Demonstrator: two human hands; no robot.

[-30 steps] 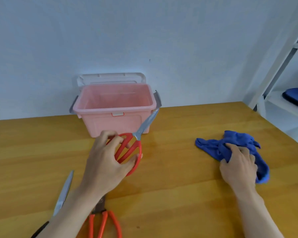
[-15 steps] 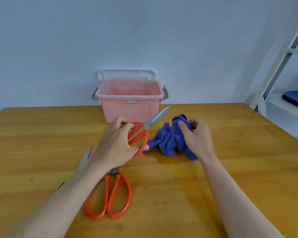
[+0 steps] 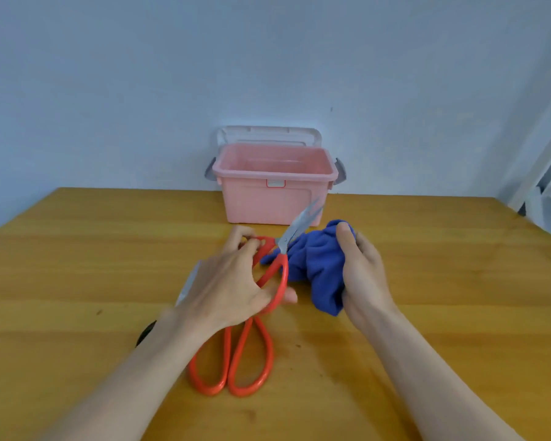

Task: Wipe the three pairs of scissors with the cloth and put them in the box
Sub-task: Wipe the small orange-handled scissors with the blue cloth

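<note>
While my left hand (image 3: 233, 281) grips the red handles of the first scissors (image 3: 280, 249), fingers curled through the loops, blades point far-right toward the box (image 3: 274, 198). My right hand (image 3: 360, 272) clutches the bunched blue cloth (image 3: 315, 265), thumb on top, fingers wrapped round it. Cloth sits just beside the blades, touching near the pivot, I think. Wiping looks barely started, if at all. A second red pair (image 3: 236, 361) lies flat on the table (image 3: 77, 265), near me, handles toward me, its blades hidden under my left hand. Third pair (image 3: 185, 288) lies left of that, only a bit of blade and a dark handle showing past my wrist. Box is at the far edge, lid off behind it; what shows of the inside has no scissors. So none boxed: three wipes, three drops left.
</note>
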